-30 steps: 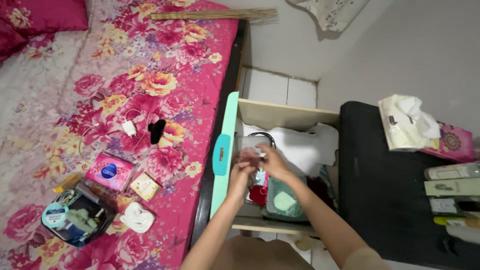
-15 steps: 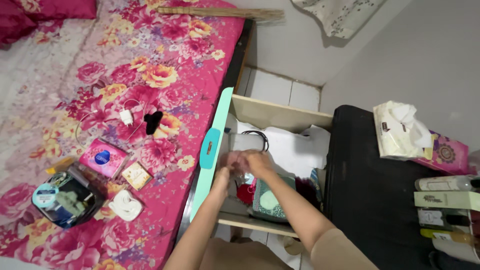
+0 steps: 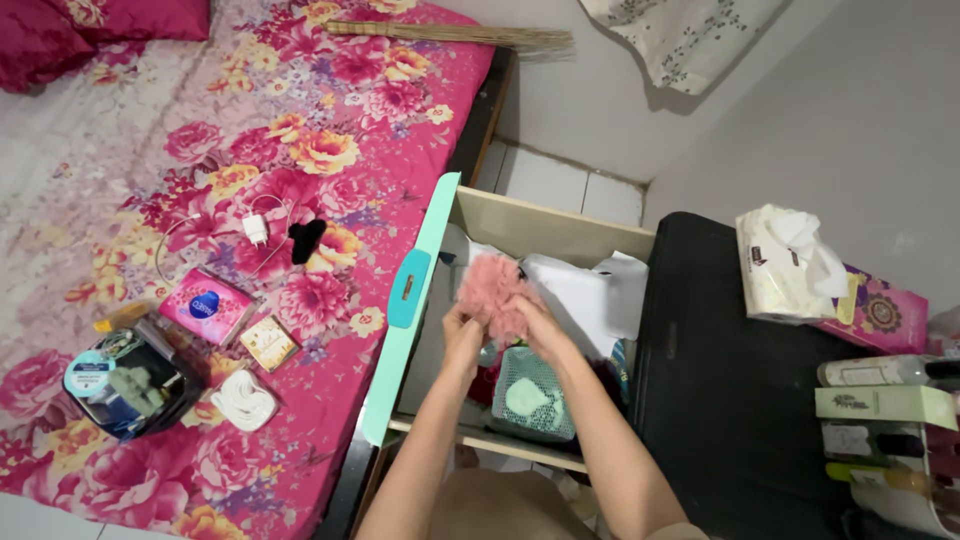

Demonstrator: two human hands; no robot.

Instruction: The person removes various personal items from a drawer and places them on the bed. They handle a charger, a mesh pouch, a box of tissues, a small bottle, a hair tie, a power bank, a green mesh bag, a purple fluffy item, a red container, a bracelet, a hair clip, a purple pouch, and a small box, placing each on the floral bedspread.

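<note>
room: head view looks down at a small room, grey wall ahead of the hands, white tiled floor strip at the wall foot, patterned cloth (image 3: 690,35) hanging on the wall.
drawer: open drawer (image 3: 545,225) with mint-green front (image 3: 405,300) directly under both hands; white cloth (image 3: 580,295) lining it just beyond the hands, teal mesh pouch (image 3: 530,395) just below them.
bed: pink floral bedsheet (image 3: 250,150) left of the left hand; on it a white charger with cable (image 3: 256,230), black hair clip (image 3: 305,240), pink packet (image 3: 205,308), clear pouch of toiletries (image 3: 125,385), white coiled item (image 3: 243,400). Straw broom (image 3: 450,35) at the far edge.
worktop: black worktop (image 3: 740,400) right of the right hand; tissue pack (image 3: 785,265), pink box (image 3: 885,310), bottles and boxes (image 3: 880,400) at its far right edge.
left hand (image 3: 462,335): raised over the drawer, fingers curled, gripping the lower left of a fluffy pink scrunchie (image 3: 495,290).
right hand (image 3: 535,325): fingers closed on the lower right of the same scrunchie, touching the left hand.
scrunchie: held up between both hands, above the drawer contents.
</note>
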